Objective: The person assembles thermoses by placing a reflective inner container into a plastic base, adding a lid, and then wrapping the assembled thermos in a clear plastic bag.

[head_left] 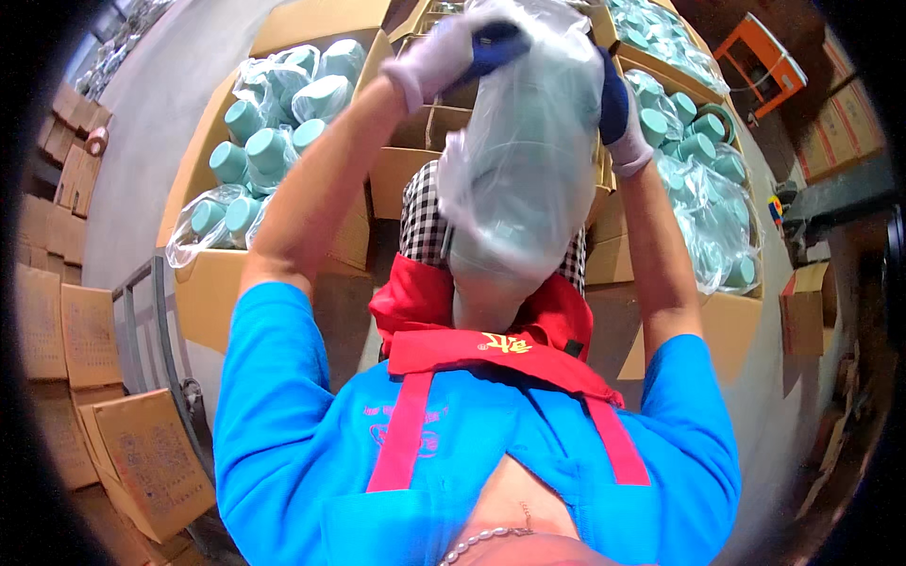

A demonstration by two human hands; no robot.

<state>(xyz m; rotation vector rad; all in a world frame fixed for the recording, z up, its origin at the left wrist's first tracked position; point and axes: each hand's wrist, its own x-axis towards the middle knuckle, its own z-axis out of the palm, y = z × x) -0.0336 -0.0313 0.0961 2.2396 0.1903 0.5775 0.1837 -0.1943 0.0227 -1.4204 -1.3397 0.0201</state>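
In front of my chest and lap is a clear plastic bag (524,160), upright and slightly blurred, with pale green cup-like shapes showing through the film. My left hand (455,55), in a white glove with navy fingers, grips the bag near its upper left. On the other side, my right hand (621,118), gloved the same way, closes on the bag's right edge; some of its fingers are hidden behind the film. Below the bag, a divided carton (415,179) with cardboard partitions is partly covered.
To the left, an open carton (203,292) holds several teal cups (267,149) in plastic. Another carton (694,316) of bagged cups stands to the right. Stacked boxes (151,462) and a grey metal frame (156,321) are at the left; an orange stand (755,57) is far right.
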